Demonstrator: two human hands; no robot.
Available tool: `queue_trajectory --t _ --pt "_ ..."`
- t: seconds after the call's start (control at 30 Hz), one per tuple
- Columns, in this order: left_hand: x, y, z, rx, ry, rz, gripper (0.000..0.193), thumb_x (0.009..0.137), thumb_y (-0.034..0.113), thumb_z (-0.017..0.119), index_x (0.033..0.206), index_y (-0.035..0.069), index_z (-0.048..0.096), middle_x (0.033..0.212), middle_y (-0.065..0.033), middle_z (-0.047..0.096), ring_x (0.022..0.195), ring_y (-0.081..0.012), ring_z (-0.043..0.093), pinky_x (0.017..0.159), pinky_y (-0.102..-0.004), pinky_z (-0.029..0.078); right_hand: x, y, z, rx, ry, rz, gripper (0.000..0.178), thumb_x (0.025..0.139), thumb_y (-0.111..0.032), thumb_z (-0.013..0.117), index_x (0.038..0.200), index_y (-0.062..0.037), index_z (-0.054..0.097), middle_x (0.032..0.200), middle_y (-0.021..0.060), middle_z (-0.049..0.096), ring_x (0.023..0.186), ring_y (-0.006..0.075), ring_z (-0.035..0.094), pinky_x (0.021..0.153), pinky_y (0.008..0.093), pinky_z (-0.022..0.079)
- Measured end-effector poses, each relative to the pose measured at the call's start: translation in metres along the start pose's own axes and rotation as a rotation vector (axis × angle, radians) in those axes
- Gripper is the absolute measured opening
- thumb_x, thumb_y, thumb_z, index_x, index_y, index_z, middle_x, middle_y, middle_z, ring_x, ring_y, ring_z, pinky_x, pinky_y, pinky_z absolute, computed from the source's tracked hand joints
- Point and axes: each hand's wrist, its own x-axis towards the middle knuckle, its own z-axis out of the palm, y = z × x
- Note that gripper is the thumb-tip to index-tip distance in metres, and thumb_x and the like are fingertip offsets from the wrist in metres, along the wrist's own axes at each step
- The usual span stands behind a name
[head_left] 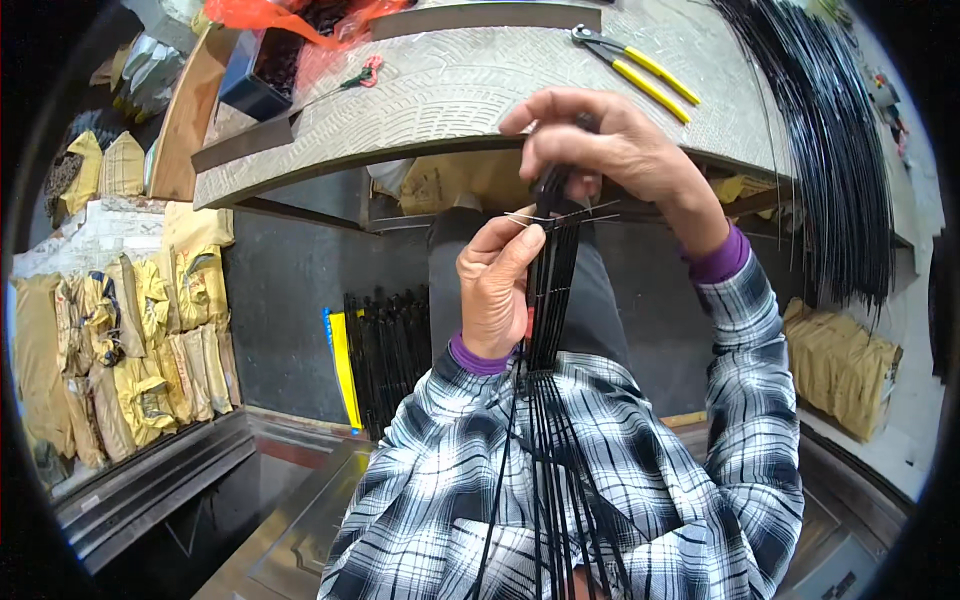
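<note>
Left of the dark trousers (pixel 448 275), a clump of black strands (pixel 392 350) stands; the left hand (pixel 496 278) pinches the black bundle (pixel 553 330), upright before the person, beside thin crosspieces (pixel 588 211); its upper stretch seems gathered, its lower lengths still loose; the right hand (pixel 615 140) curls at the bundle's top, its exact hold unclear.

Black strands (pixel 548 285) right here, thin, smooth, faintly glossy; hanging bundle (pixel 835 140) catching brighter shine. Bench (pixel 470 85), rough, matt top. Pliers (pixel 640 72): metal head, smooth plastic-looking grips. Red bag (pixel 262 15), thin shiny plastic. Brown wrappings (pixel 203 370), creased, papery. Plaid shirt (pixel 440 475), matt cloth. Board (pixel 185 120), smooth wood.
</note>
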Motion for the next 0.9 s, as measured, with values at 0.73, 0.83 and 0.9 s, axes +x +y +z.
queue_trajectory --t 0.73,0.83,0.9 --pt "-0.003 0.003 0.008 0.016 0.041 0.035 0.025 0.081 -0.002 0.058 0.106 -0.005 0.055 0.093 -0.0083 0.062 0.082 -0.0094 0.059 0.077 -0.0198 0.048 0.006 0.026 -0.001 0.216 -0.206 -0.060 0.049 0.083 -0.020 0.061 0.125 -0.0029 0.043 0.096 0.0085 0.060 0.085 0.0140 0.060 0.076 0.0245 0.048" --pt "-0.004 0.002 0.007 -0.026 0.023 0.013 0.025 0.081 -0.001 0.059 0.105 -0.005 0.055 0.093 -0.0084 0.062 0.081 -0.0093 0.059 0.076 -0.0197 0.048 0.004 0.028 -0.001 0.272 -0.218 -0.072 0.052 0.084 -0.019 0.060 0.128 -0.0020 0.040 0.100 0.0103 0.059 0.090 0.0180 0.061 0.079 0.0271 0.048" --pt "-0.003 0.001 0.006 -0.015 0.022 0.017 0.026 0.081 -0.002 0.059 0.106 -0.006 0.054 0.094 -0.0082 0.061 0.082 -0.0092 0.059 0.076 -0.0198 0.048 0.003 0.027 -0.001 0.269 -0.217 -0.072 0.052 0.084 -0.019 0.060 0.128 -0.0017 0.039 0.101 0.0106 0.058 0.092 0.0192 0.060 0.080 0.0279 0.048"
